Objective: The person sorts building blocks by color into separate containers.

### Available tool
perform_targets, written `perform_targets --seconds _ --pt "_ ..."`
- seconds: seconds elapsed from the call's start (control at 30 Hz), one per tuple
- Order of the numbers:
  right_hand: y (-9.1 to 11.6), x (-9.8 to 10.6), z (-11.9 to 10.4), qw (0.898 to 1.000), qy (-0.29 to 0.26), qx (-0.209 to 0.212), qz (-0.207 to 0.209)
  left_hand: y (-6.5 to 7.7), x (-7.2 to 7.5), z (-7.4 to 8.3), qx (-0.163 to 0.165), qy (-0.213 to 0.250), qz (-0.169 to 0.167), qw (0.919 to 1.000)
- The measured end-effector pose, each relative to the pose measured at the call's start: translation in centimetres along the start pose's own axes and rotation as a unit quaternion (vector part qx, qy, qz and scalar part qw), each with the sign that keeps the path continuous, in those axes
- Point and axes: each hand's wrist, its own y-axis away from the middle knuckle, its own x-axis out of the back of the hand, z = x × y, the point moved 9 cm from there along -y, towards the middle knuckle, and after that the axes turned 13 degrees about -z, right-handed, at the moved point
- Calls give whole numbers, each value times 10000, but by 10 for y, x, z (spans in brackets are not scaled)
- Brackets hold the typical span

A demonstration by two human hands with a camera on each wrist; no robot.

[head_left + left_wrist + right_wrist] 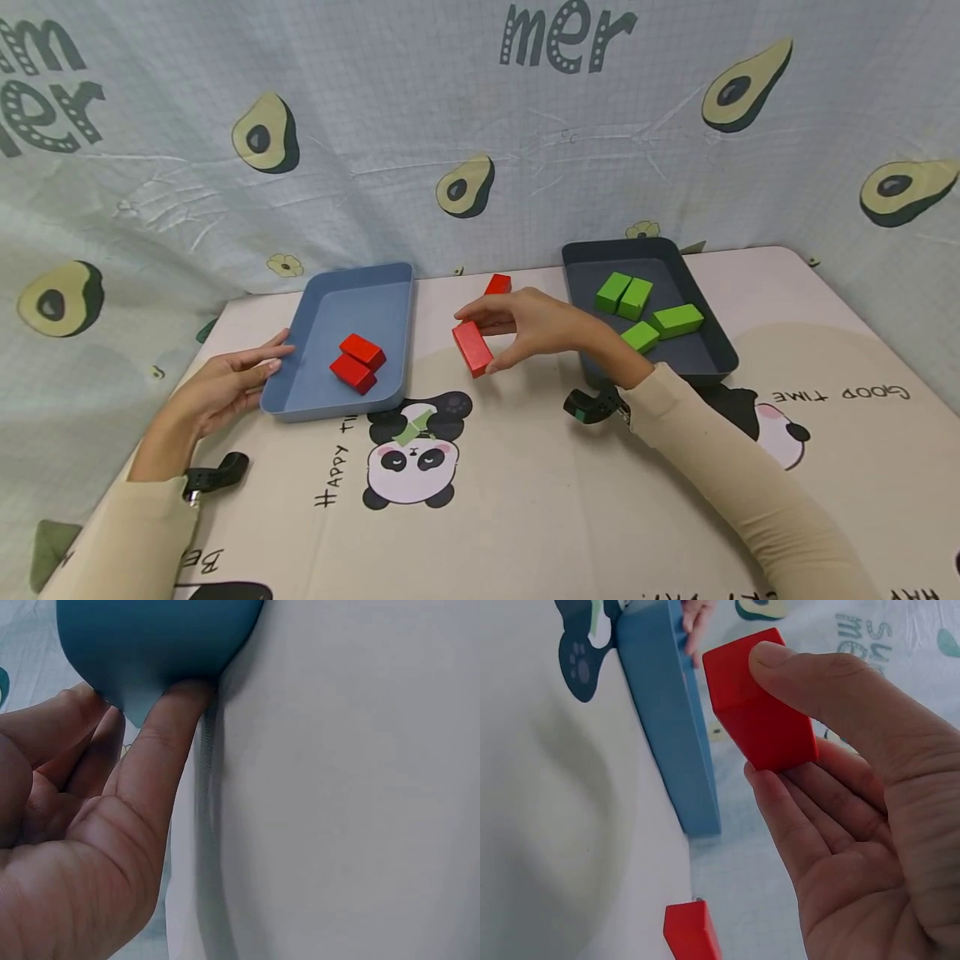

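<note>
My right hand (536, 321) pinches a red block (472, 348) between thumb and fingertips, over the table between two trays. In the right wrist view, the thumb presses one face of this red block (765, 727), fingertips against the opposite side. Another red block (498, 284) stands just behind that hand, partly hidden by it. On the left, my left hand (228, 387) touches the outer left side of the blue tray (300, 404) with fairly straight fingers. Two red blocks (358, 363) lie side by side inside that tray. The left wrist view shows the thumb (161, 750) against the tray's corner.
A dark grey tray (686, 275) at the right holds several green blocks (677, 320); my right forearm passes over its near left corner. Behind the table hangs a cloth (360, 167) with avocado prints. Panda drawings (412, 471) decorate the tablecloth.
</note>
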Motion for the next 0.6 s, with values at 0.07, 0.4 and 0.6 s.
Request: perform_targets --seconds 0.07,0.4,0.6 --pt "-1 0 -1 10000 -57 25 33 0 0 0 -10 -16 2 10000" --pt "-3 1 -8 9987 262 336 263 2 1 0 53 -120 78 9999" --pt "-2 4 -7 9985 185 286 438 2 1 0 160 -247 108 9995"
